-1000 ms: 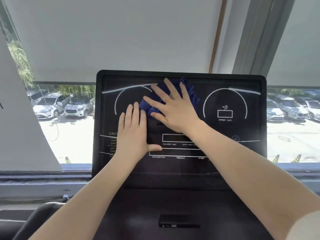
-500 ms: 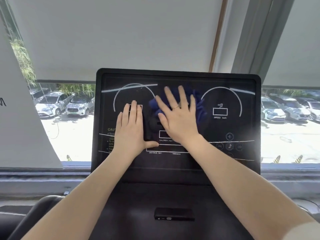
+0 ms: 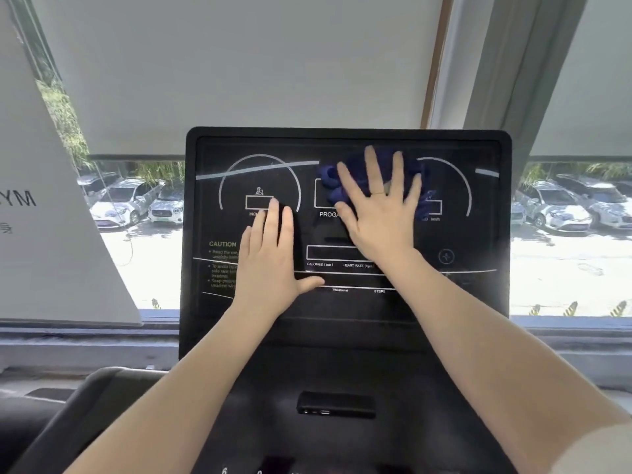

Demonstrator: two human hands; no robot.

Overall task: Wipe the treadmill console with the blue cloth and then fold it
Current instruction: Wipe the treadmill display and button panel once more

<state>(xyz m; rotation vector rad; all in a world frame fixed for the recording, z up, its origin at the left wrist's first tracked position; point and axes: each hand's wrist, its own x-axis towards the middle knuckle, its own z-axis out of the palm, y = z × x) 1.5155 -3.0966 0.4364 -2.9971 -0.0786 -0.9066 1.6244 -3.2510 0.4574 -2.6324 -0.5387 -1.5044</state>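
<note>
on the upper centre of the treadmill console (image 3: 478, 302), the right hand (image 3: 378, 213) presses the blue cloth (image 3: 355, 169) flat, fingers spread. left hand (image 3: 270, 265) rests flat beside it, fingers together. wiping is underway; folding is not yet done.

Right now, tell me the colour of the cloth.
Dark blue; the cloth shows under the right hand in the head view.
</note>
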